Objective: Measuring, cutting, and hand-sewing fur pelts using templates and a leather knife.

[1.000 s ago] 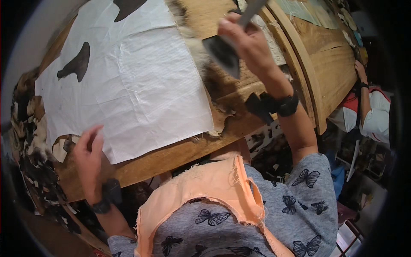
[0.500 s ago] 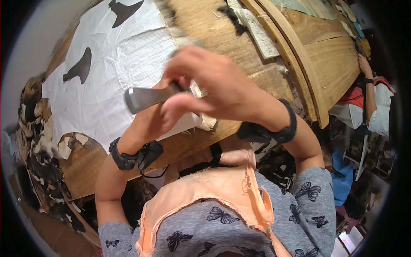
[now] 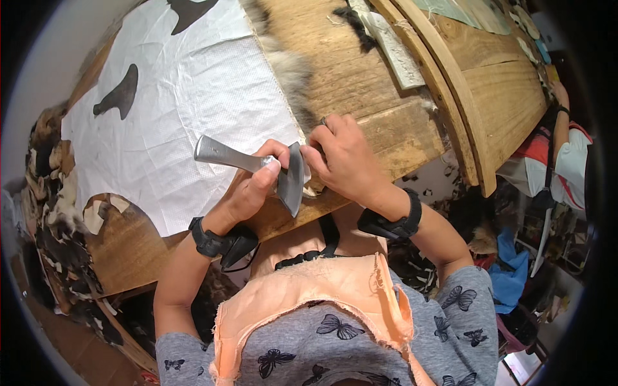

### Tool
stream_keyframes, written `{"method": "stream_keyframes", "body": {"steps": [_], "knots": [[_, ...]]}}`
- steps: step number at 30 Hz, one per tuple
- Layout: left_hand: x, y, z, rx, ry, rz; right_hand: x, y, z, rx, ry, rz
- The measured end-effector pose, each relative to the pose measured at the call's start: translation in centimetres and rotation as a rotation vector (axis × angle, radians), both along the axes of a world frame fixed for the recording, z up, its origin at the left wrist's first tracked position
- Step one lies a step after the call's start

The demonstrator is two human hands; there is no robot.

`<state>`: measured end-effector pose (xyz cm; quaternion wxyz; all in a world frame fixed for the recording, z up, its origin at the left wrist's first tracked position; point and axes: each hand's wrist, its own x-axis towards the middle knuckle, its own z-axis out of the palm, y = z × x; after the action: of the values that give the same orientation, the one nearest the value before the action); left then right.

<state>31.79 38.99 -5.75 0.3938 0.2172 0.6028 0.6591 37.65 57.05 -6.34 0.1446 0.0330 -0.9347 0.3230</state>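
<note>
My left hand [image 3: 257, 186] is closed round the neck of a metal knife with a broad curved blade [image 3: 295, 180]. Its flared grey handle [image 3: 225, 152] points left, over a white woven sheet [image 3: 187, 122]. Just to the right of the blade is my right hand [image 3: 344, 157], its fingers curled. The right thumb tip lies at or very close to the blade's edge; I cannot tell whether it touches or whether anything is pinched there. Both hands are above the wooden table's front edge.
Dark curved cutouts [image 3: 120, 93] lie on the sheet, and grey-brown fur [image 3: 290, 71] shows along its right side. A raised wooden rail [image 3: 444, 83] crosses the table [image 3: 347, 58] at right. Fur scraps [image 3: 61, 212] pile up at left. Another person's arm [image 3: 561, 116] is at far right.
My right hand has moved down and right, off the knife's neck, baring the blade. The left hand now shows gripping the knife. The handle has tilted slightly.
</note>
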Motion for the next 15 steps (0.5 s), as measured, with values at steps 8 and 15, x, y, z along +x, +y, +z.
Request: {"method": "stream_keyframes", "body": {"steps": [8,15], "knots": [[-0.5,0.0,0.8,-0.108,0.051,-0.068,-0.3,-0.5,-1.6,0.015,0.073,-0.039],[-0.2,0.3,0.6,-0.102,0.288,-0.059,-0.5,0.1,-1.4,0.106,0.073,-0.041]]}}
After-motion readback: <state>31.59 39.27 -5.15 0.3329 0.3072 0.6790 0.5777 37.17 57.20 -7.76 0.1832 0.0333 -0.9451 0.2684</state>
